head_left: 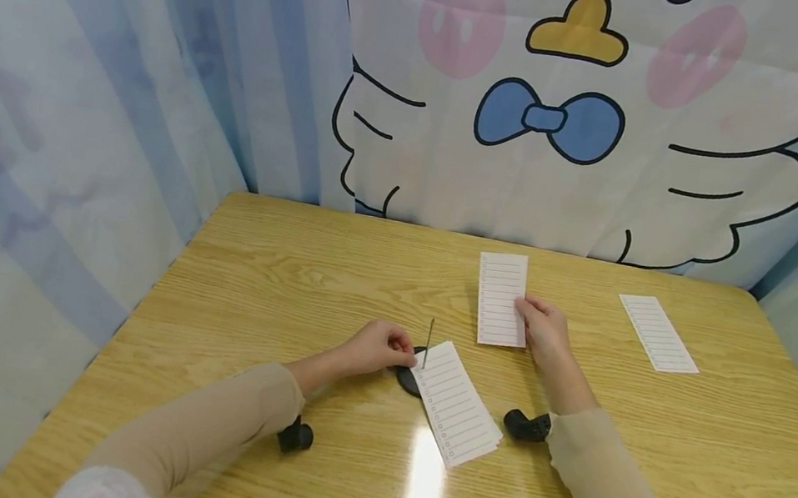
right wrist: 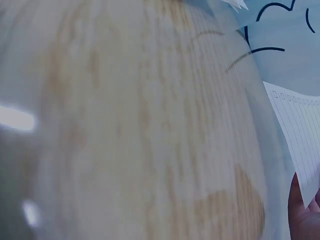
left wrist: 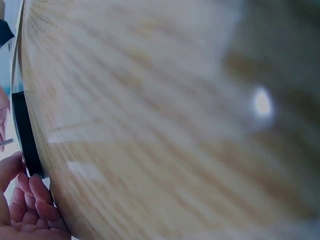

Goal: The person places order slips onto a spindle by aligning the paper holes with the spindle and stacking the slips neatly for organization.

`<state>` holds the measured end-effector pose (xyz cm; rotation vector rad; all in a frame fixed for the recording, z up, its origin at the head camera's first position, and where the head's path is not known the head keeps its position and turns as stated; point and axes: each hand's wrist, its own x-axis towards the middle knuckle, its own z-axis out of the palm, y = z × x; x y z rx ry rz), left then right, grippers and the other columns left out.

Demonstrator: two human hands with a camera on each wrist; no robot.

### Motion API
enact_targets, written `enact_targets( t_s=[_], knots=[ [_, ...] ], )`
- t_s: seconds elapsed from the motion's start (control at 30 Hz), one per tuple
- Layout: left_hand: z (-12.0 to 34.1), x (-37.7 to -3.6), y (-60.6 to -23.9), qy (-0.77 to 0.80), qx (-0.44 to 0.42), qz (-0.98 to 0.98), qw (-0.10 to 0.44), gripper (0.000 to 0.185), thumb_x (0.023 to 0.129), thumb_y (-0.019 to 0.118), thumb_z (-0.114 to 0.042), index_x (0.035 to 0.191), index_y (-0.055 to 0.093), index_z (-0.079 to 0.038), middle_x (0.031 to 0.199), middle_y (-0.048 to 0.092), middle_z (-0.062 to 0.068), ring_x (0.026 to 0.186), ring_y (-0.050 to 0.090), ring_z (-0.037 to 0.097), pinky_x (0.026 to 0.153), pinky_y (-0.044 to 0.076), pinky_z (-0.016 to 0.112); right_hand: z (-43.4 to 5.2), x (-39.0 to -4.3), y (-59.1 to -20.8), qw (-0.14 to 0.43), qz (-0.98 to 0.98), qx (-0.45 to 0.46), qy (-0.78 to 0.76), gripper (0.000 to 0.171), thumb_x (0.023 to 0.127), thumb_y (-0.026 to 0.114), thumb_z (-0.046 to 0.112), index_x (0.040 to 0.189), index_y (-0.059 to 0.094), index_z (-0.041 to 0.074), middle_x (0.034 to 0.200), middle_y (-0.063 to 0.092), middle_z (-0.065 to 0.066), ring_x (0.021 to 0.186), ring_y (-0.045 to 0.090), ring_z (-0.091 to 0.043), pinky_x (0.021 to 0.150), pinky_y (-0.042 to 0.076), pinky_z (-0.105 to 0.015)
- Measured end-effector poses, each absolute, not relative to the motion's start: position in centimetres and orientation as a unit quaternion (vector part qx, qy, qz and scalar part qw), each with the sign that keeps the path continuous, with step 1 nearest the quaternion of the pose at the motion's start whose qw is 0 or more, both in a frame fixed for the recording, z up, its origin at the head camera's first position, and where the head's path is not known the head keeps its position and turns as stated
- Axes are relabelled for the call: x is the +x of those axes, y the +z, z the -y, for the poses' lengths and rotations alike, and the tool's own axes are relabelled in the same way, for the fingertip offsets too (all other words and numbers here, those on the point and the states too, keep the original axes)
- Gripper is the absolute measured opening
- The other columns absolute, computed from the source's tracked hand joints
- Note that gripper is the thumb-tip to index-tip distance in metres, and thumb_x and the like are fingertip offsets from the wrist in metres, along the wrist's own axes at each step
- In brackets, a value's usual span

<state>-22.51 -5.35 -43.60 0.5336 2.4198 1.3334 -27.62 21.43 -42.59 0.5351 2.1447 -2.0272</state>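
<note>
I see the left hand (head_left: 376,349) at frame centre, fingers curled on the black round base (head_left: 408,380) of an upright metal spike (head_left: 429,341). A lined slip (head_left: 457,402) lies against it. Just right of centre, the right hand (head_left: 544,329) pinches another slip (head_left: 502,298); a third slip (head_left: 657,333) lies far right on the wooden table (head_left: 275,266)

Lined slip (head_left: 502,300) flat; slip stack (head_left: 458,403) against spike holder (head_left: 410,378).
</note>
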Motion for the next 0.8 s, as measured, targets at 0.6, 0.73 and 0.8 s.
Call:
enact_targets(
  t_s=[0.6,0.73,0.8],
  knots=[
    [5.3,-22.6,-43.7,0.467,0.179,-0.850,0.166,0.013,0.081,0.069,-0.014,0.079,0.064,-0.003,0.065,0.053,-0.002,0.056,0.043,0.008,0.051,0.035,0.020,-21.0,-24.3,-38.7,0.083,-0.676,0.152,-0.716,0.056,0.094,0.050,0.020,0.141,0.028,-0.001,0.127,0.047,-0.014,0.090,0.055,-0.003,0.070,0.048,-0.015],
    [5.3,-22.6,-43.8,0.473,0.174,-0.847,0.169,0.012,0.081,0.069,-0.014,0.080,0.065,-0.002,0.065,0.053,-0.002,0.055,0.044,0.008,0.051,0.036,0.019,-20.9,-23.4,-37.7,0.098,-0.658,0.127,-0.735,0.057,0.093,0.053,0.019,0.140,0.029,-0.004,0.096,0.059,0.003,0.081,0.060,-0.002,0.068,0.050,-0.018],
    [5.3,-22.7,-43.8,0.476,0.172,-0.845,0.172,0.012,0.081,0.069,-0.013,0.080,0.065,-0.002,0.065,0.053,-0.002,0.055,0.044,0.008,0.050,0.037,0.019,-20.6,-22.8,-37.2,0.106,-0.652,0.114,-0.742,0.057,0.093,0.053,0.018,0.138,0.030,-0.006,0.089,0.061,0.006,0.080,0.061,-0.004,0.068,0.050,-0.019]
  ],
)
